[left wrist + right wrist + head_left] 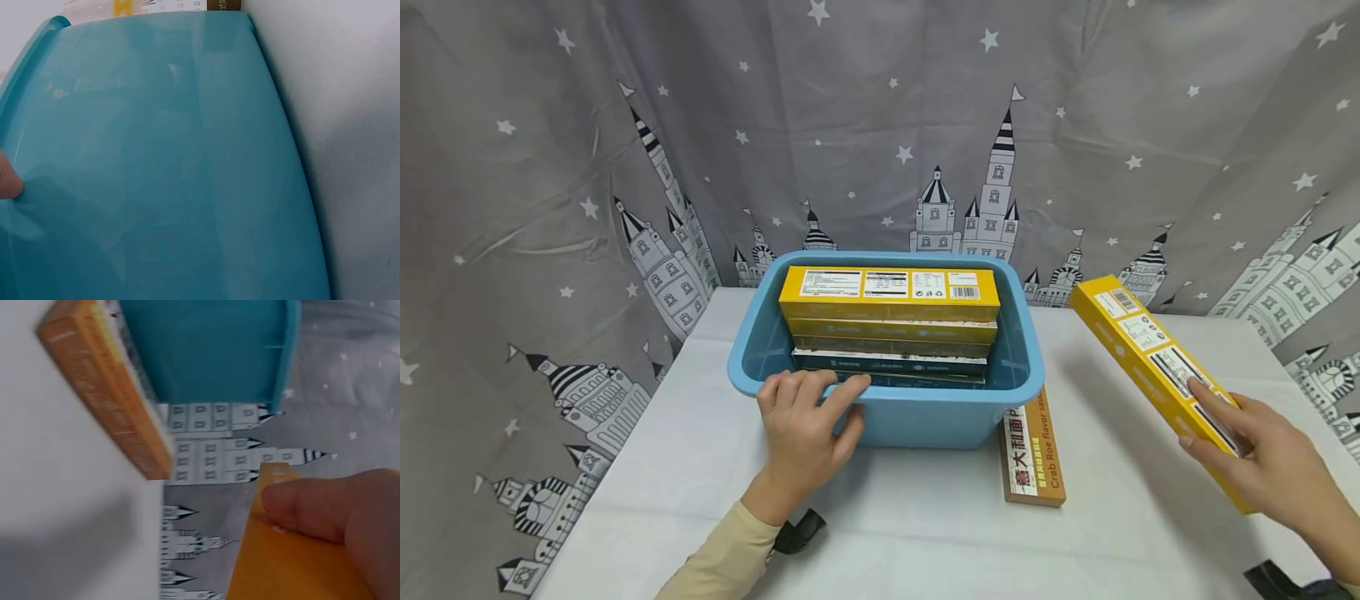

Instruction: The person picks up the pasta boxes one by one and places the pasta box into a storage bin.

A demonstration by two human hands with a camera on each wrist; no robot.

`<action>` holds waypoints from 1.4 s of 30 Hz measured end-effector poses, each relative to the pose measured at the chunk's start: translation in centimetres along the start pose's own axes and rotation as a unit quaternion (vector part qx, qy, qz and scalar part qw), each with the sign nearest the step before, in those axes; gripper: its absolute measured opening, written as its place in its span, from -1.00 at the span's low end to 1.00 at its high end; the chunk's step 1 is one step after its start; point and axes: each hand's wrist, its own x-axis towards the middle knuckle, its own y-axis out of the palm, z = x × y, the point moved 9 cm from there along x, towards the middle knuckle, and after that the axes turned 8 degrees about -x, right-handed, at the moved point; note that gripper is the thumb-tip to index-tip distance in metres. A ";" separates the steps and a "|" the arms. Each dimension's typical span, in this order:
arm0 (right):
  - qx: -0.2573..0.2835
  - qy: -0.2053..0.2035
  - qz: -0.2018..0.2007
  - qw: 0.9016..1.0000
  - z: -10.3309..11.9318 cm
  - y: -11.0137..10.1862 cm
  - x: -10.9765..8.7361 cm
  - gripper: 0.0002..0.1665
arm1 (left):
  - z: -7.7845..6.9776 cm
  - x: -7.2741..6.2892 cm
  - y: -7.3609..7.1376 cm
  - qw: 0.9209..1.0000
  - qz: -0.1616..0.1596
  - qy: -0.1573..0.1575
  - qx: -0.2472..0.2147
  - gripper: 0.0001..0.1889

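Note:
A blue plastic tub point(917, 419) holds several flat boxes, yellow ones point(891, 310) at the back and dark green ones point(891, 363) toward the front. My left hand point(808, 417) grips the tub's front rim, fingers over the edge and thumb against the outer wall; in the left wrist view only a fingertip point(9, 178) shows beside the tub wall point(156, 156). Off to the tub's right, my right hand point(1270, 454) holds a yellow pasta box point(1150, 367) above the table, tilted, its far end pointing up and left. In the right wrist view the thumb point(312, 503) presses on this box point(287, 559).
An orange-brown pasta box point(1033, 454) lies on the white table point(917, 533) at the tub's front right corner, partly hidden by the tub. Behind the table hangs a grey curtain point(850, 100) printed with castles and stars.

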 end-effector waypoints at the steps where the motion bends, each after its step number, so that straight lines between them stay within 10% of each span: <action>1: 0.003 -0.009 -0.004 1.000 0.4 -0.8 0.6 -0.11 | 0.0 0.0 0.0 1.000 0.000 0.001 0.000 -0.76; 8: -0.016 -0.102 -0.049 0.993 3.8 -5.3 3.8 -0.15 | 0.0 -0.1 -0.1 1.000 0.000 0.003 0.001 -0.76; 15: -0.008 -0.146 -0.010 0.989 7.8 -7.1 6.7 -0.12 | 0.1 -0.1 0.0 1.000 0.006 -0.002 0.003 -0.75; 22: 0.033 -0.266 -0.005 0.963 13.5 -8.6 9.0 -0.10 | 0.0 0.0 0.0 1.000 -0.004 0.002 -0.002 -0.77; 42: -0.001 -0.391 0.152 0.908 26.7 -4.5 11.4 -0.22 | 0.2 -0.2 0.1 1.000 0.011 -0.013 -0.001 -0.76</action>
